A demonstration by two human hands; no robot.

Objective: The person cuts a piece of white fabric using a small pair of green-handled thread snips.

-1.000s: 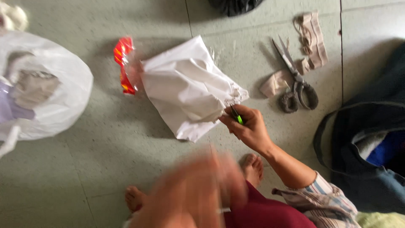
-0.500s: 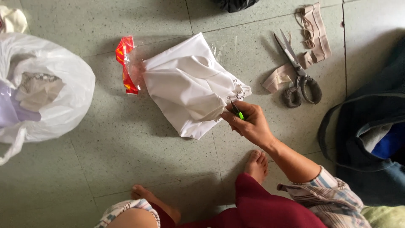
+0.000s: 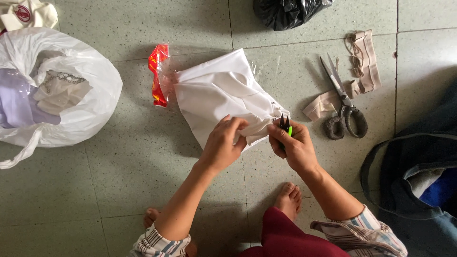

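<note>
White fabric point(image 3: 223, 102), folded and lying on the grey tiled floor point(image 3: 143, 157), is the piece both hands are working on; it sits at the middle of the scene, partly over a clear wrapper with a red printed end point(image 3: 158, 74) on its left. The left hand point(image 3: 223, 143) pinches the near edge of the cloth between thumb and fingertips, lifting a fold. The right hand point(image 3: 293, 145) is closed around small green-handled thread snips point(image 3: 284, 124), whose dark blades point up at the cloth's right corner, right beside the other hand's fingertips.

The main risk, as I judge it, is the blades biting into the fabric itself rather than a loose thread, since the pinched fold is bunched and the tips sit right against it. The left fingertips are also close enough that a slip could nick them. If the pinch loosens, the fold would drop and the cut would land elsewhere.

Further right lie large scissors point(image 3: 343, 102) with dark wrapped handles, next to beige elastic strips point(image 3: 364, 62). A white plastic bag point(image 3: 57, 95) holding pale cloth sits at far left, a black plastic bag point(image 3: 290, 10) at the far edge, and a dark blue bag point(image 3: 419, 190) at near right. Bare feet point(image 3: 289, 200) rest just below the hands.
</note>
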